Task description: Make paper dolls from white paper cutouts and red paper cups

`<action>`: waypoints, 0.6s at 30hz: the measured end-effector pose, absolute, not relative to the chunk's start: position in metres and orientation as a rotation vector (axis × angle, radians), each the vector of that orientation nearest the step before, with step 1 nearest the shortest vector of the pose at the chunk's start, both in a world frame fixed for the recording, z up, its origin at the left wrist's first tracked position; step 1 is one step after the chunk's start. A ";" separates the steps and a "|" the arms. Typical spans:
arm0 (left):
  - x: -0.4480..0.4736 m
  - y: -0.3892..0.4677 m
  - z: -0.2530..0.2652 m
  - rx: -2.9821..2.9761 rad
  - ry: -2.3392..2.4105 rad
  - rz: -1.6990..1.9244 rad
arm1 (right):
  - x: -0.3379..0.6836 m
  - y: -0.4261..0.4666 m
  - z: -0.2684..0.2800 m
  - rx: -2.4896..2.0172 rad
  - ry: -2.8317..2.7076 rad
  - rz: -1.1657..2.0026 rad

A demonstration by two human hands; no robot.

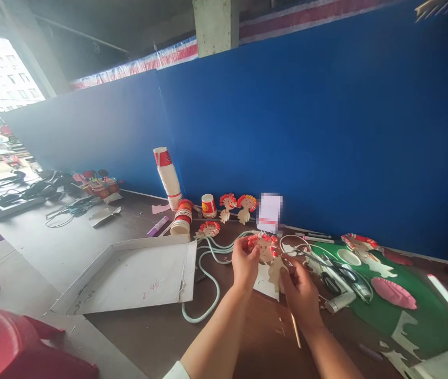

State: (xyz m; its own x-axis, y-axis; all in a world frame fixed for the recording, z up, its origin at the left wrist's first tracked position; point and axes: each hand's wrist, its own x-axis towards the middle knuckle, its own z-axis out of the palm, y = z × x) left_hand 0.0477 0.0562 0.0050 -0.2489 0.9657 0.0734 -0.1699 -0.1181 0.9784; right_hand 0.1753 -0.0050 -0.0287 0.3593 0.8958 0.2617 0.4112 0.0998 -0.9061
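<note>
- Our right hand [301, 290] partly hides the body of the paper doll [276, 272], gripping it; our left hand [245, 266] pinches its red fringe.
- We hold it above the worktop [259, 331] — toward the back edge.
- Cable [219, 290] runs behind our left hand.

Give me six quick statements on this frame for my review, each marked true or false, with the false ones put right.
1. The left hand touches the red-fringed paper head. True.
2. The right hand holds nothing. False: it holds a pale cutout.
3. The shallow white box lies to the left of both hands. True.
4. The pink disc lies inside the shallow white box. False: it lies on the green mat.
5. The tall stack of paper cups stands in front of the blue panel. True.
6. The red stool is at the picture's right edge. False: it is at lower left.
</note>
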 end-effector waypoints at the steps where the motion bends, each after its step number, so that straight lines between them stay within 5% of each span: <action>1: 0.048 0.055 0.000 1.020 1.187 1.559 | 0.176 -0.004 -0.029 -1.510 -1.244 0.533; 18: 0.051 0.050 -0.025 0.910 1.114 1.637 | 0.175 0.003 -0.042 -1.493 -1.393 0.391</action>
